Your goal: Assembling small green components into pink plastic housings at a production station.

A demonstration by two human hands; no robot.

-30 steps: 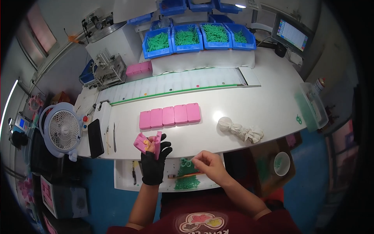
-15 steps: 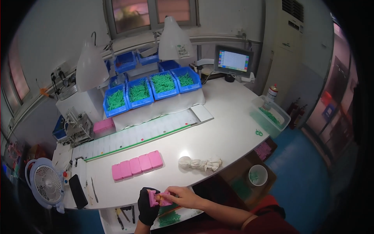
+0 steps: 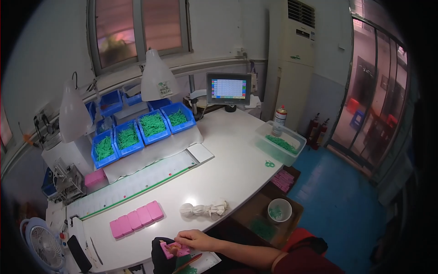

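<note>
I am looking across the wide white curved bench (image 3: 237, 150), which is carrying a row of blue plastic bins of green parts (image 3: 137, 132), a clear tray of green pieces (image 3: 280, 144), a small monitor (image 3: 228, 89), a knotted white rag (image 3: 203, 209) and a row of four pink rectangular blocks (image 3: 136, 219), with two white lamp shades hanging above and a blue floor beyond. At the near edge my left hand in a black glove (image 3: 160, 249) is cupping a small pink plastic block (image 3: 175, 250), fingers clamped around it, while my bare right hand (image 3: 194, 238) is pressing on top, fingers together. I am judging the risk as the block slipping off the bench edge, since it is being held right at the lip.
</note>
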